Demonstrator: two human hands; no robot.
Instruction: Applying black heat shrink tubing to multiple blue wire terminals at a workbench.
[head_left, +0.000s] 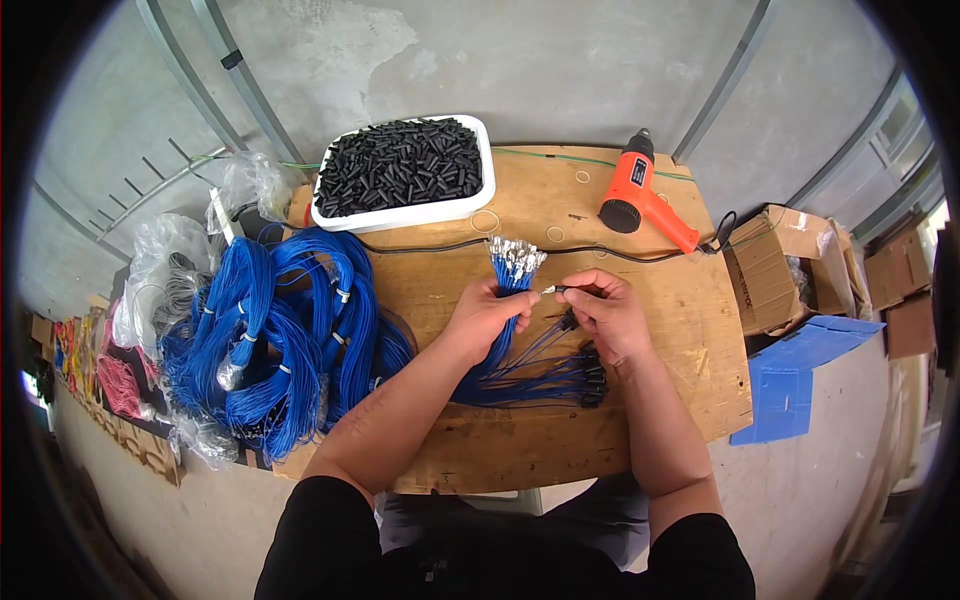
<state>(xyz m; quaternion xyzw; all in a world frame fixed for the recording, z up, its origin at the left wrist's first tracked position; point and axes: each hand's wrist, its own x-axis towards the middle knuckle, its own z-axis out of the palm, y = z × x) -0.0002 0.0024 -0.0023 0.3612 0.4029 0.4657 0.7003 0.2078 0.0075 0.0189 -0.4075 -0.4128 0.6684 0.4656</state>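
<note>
My left hand [487, 318] is closed around a bundle of blue wires [503, 282], whose silvery metal terminals [517, 256] fan out above the fist. Close on its right, my right hand [606, 314] pinches a small black sleeve [561, 289] between thumb and fingertips. A single metal terminal [548, 290] sticks out toward the sleeve's left end; whether it sits inside cannot be made out. Below the hands, blue wires [520, 388] run right across the table to ends covered with black sleeves [592, 380], partly behind my right wrist.
A white tub [487, 196] heaped with black sleeves stands at the back. An orange heat gun [636, 190] lies back right, its black cord crossing the wooden table [700, 350]. Coiled blue wire bundles [290, 340] fill the left side. Cardboard boxes [790, 265] and blue board [790, 385] are beyond the right edge.
</note>
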